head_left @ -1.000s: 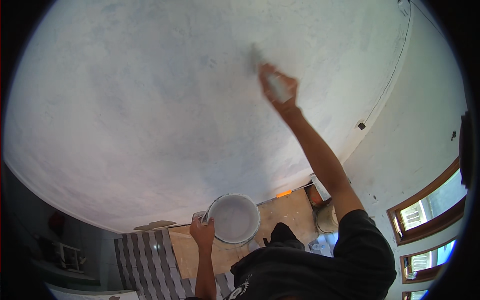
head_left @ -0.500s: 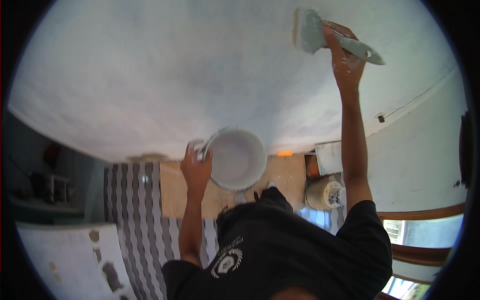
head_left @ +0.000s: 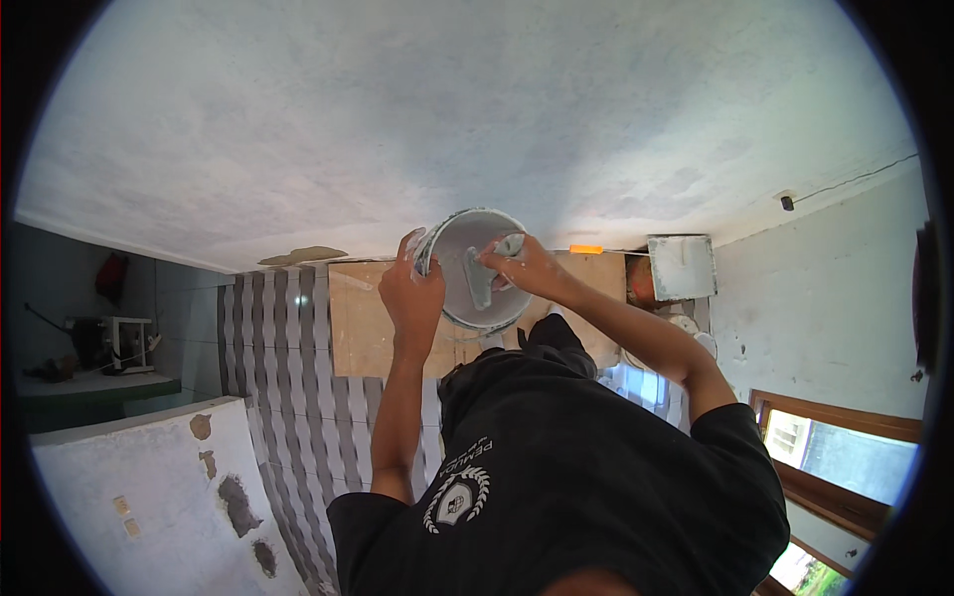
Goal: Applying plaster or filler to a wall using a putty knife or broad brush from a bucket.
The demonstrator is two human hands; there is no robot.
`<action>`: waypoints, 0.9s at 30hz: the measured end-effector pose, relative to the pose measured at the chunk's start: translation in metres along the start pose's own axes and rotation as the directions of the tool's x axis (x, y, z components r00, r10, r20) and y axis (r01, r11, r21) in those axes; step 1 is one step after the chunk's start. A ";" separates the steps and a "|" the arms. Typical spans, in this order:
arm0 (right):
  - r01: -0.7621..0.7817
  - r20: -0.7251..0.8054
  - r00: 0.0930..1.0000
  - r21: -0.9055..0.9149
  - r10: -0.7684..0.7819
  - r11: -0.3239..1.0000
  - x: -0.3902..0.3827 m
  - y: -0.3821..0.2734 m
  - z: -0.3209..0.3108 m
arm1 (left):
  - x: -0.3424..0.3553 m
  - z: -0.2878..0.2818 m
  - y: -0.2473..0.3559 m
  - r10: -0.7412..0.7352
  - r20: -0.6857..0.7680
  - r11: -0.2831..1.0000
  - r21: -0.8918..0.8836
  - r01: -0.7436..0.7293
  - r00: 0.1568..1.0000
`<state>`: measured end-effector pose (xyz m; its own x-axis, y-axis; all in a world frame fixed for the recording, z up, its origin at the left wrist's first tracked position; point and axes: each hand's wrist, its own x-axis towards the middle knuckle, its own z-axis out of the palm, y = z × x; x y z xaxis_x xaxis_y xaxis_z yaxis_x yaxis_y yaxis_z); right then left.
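A round pale bucket (head_left: 454, 238) with splashed, whitish-crusted sides is in front of my body, below the big whitish wall. My left hand (head_left: 412, 283) is closed on the bucket's left rim, fingers outside and thumb over the edge. Inside the bucket mouth, my right hand (head_left: 525, 268) grips a wide paintbrush (head_left: 478, 282) coated in greyish white. Its bristle end is low in the bucket, and the fingers cover part of it. White smears mark both hands. How much liquid the bucket holds is hard to make out.
The whitish wall (head_left: 447, 109) fills the upper view. Under the bucket lies a wooden board (head_left: 363, 328) on striped floor tiles (head_left: 298, 348). An orange-handled tool (head_left: 586, 249), a square pale panel (head_left: 684, 266) and a pale container (head_left: 701, 343) are at the right. A patched low wall (head_left: 159, 497) stands lower left.
My right hand has come down from the upper right of the wall into the bucket, bringing the paintbrush. My left hand stays at the bucket rim; the bucket appears slightly higher in view.
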<state>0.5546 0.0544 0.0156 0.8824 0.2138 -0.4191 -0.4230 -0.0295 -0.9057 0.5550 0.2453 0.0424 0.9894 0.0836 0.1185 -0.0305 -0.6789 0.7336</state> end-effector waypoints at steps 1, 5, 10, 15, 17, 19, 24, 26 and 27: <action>-0.001 -0.009 1.000 0.006 0.001 1.000 0.005 0.009 0.002 | -0.001 0.002 0.000 -0.025 0.012 1.000 0.018 0.025 1.000; -0.133 -0.020 0.991 -0.026 0.132 0.991 0.017 0.024 0.006 | -0.005 0.003 -0.004 -0.015 0.027 1.000 0.015 0.014 1.000; -0.153 -0.124 0.982 -0.108 0.139 0.982 0.032 0.062 0.014 | -0.011 0.011 -0.005 0.017 -0.005 0.999 -0.035 -0.017 1.000; -0.074 -0.239 0.971 -0.407 -0.028 0.911 0.036 0.059 0.031 | -0.014 0.014 -0.002 0.008 0.007 1.000 -0.003 -0.008 1.000; -0.025 -0.219 0.972 -0.456 -0.085 0.889 0.040 0.065 0.035 | -0.014 0.015 0.001 0.007 0.013 1.000 -0.018 -0.007 1.000; 0.025 -0.198 0.970 -0.505 -0.144 0.863 0.045 0.074 0.034 | -0.014 0.018 0.006 0.005 0.003 1.000 -0.027 -0.005 1.000; -0.172 -0.138 0.980 -0.221 0.144 0.960 0.040 0.058 0.021 | -0.013 0.018 0.009 -0.047 0.010 0.999 -0.025 0.047 0.999; -0.110 -0.080 0.991 -0.068 0.105 0.992 0.022 0.039 0.004 | -0.009 0.015 0.010 -0.051 -0.022 0.998 -0.034 0.051 0.998; -0.063 -0.040 0.997 0.101 0.068 0.993 0.009 0.029 -0.007 | -0.009 0.013 0.013 -0.050 -0.021 0.998 -0.034 0.050 0.999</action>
<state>0.5514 0.0485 -0.0151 0.8593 0.1719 -0.4817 -0.4967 0.0560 -0.8661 0.5476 0.2265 0.0423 0.9865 0.1330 0.0955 0.0138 -0.6488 0.7609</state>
